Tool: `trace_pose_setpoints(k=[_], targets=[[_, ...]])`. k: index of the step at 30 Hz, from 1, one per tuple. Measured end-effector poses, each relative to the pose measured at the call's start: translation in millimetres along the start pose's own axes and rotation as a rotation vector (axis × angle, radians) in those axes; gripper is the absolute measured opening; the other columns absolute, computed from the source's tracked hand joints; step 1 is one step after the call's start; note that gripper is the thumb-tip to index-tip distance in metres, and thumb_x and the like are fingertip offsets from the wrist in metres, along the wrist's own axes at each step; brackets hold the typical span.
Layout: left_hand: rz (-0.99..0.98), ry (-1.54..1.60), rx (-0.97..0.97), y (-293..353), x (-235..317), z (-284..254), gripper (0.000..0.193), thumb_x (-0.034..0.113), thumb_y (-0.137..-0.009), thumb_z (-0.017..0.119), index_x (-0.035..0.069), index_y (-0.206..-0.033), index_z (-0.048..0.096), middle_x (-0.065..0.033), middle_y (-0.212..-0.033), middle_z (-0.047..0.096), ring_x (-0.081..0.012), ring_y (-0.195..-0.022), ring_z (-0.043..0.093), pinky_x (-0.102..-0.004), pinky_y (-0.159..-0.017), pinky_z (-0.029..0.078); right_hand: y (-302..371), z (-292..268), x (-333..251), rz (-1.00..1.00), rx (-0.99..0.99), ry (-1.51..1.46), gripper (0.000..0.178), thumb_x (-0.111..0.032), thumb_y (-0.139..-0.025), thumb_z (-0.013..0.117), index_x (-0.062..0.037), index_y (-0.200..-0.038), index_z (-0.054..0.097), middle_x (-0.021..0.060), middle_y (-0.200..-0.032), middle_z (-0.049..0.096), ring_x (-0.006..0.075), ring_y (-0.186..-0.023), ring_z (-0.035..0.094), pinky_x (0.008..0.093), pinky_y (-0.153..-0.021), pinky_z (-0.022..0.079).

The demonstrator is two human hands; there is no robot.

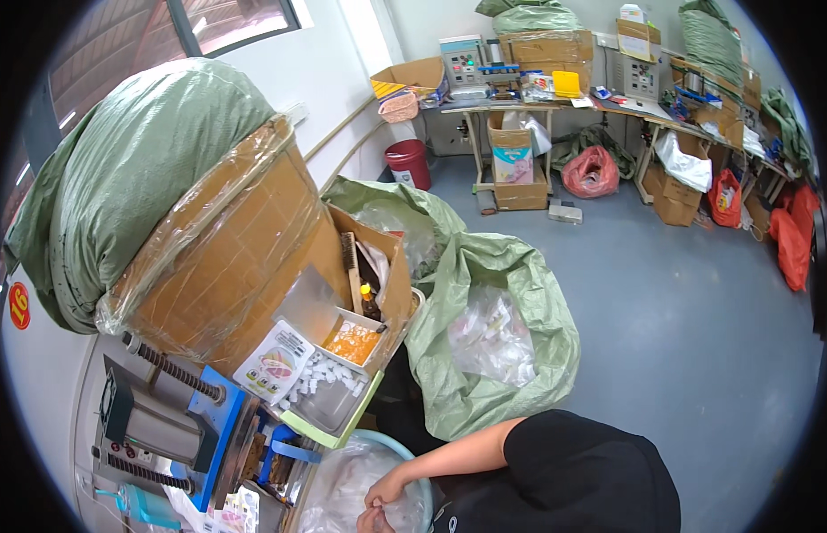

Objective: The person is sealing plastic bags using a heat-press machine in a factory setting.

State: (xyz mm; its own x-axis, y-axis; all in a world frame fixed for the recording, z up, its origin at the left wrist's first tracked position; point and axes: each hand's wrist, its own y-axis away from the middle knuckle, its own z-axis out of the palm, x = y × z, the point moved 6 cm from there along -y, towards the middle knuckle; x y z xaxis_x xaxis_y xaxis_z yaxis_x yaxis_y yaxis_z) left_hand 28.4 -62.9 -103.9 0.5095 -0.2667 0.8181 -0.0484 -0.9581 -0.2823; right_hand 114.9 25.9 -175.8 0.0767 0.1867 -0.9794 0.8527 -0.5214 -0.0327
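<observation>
My right hand [388, 489] reaches in from a black sleeve [591, 471], its fingers curled together. Just below it, at the lower edge, my left hand [374, 521] is partly cut off, with its fingers closed near the right one. Whatever lies between the fingers is too small to make out. Both hands are over a light-blue basin [426, 497] holding clear plastic bags [347, 480]. Beside the basin stands a press machine with a blue plate [213, 404] and a blue handle [284, 449]. Small white pieces [329, 377] lie in a green-edged tray [342, 433] above it.
An open green woven sack [555, 355] of clear plastic stands beside my arm. A large taped carton [227, 240] carries a bulging green sack [164, 151]. An orange-filled box [351, 342] and printed card [275, 360] sit near the tray. Workbenches [511, 107] line the far wall.
</observation>
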Motion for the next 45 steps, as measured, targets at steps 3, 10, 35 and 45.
trace_pose_setpoints(k=[3, 10, 35, 45], targets=[[0.109, 0.058, 0.044, 0.4, 10.1, 6.6, 0.009, 0.001, -0.09, 0.06, -0.003, -0.093, 0.068, -0.0171, -0.088, 0.065, -0.0269, -0.081, 0.061, -0.0353, -0.072, 0.049, 4.9, 0.1, 14.6, 0.158, -0.254, -0.038, 0.027, -0.003, -0.078, 0.05, -0.0048, -0.102, 0.064, 0.0066, -0.085, 0.066, 0.0202, -0.07, 0.057, 0.0356, -0.065, 0.047], [-0.138, 0.077, 0.175, 2.7, 17.9, -5.0, 0.015, 0.007, -0.09, 0.064, -0.006, -0.099, 0.065, -0.0141, -0.094, 0.064, -0.0227, -0.085, 0.061, -0.032, -0.075, 0.051, 25.7, -10.9, -46.6, -0.089, 0.401, 0.417, 0.012, -0.01, -0.074, 0.06, -0.0036, -0.084, 0.062, 0.0151, -0.081, 0.063, 0.034, -0.078, 0.064, 0.0436, -0.067, 0.049], [-0.544, 0.591, -0.165, -16.7, -52.6, -14.8, 0.034, 0.025, -0.1, 0.047, -0.001, -0.117, 0.062, -0.0114, -0.114, 0.062, -0.0207, -0.104, 0.057, -0.0285, -0.074, 0.047, 39.9, -55.2, -35.6, 0.049, 0.621, 0.444, 0.008, -0.011, -0.079, 0.057, -0.0043, -0.083, 0.058, 0.0159, -0.078, 0.063, 0.037, -0.075, 0.063, 0.0443, -0.063, 0.047], [-0.347, -0.117, -0.362, -28.0, -26.2, 22.6, 0.028, 0.008, -0.09, 0.057, -0.004, -0.115, 0.061, -0.0149, -0.109, 0.065, -0.0208, -0.098, 0.058, -0.0332, -0.087, 0.046, 48.0, -24.5, -90.1, 0.139, 0.348, 0.185, 0.032, -0.026, -0.079, 0.063, -0.0059, -0.103, 0.066, 0.0231, -0.111, 0.06, 0.0297, -0.106, 0.056, 0.0412, -0.094, 0.043]])
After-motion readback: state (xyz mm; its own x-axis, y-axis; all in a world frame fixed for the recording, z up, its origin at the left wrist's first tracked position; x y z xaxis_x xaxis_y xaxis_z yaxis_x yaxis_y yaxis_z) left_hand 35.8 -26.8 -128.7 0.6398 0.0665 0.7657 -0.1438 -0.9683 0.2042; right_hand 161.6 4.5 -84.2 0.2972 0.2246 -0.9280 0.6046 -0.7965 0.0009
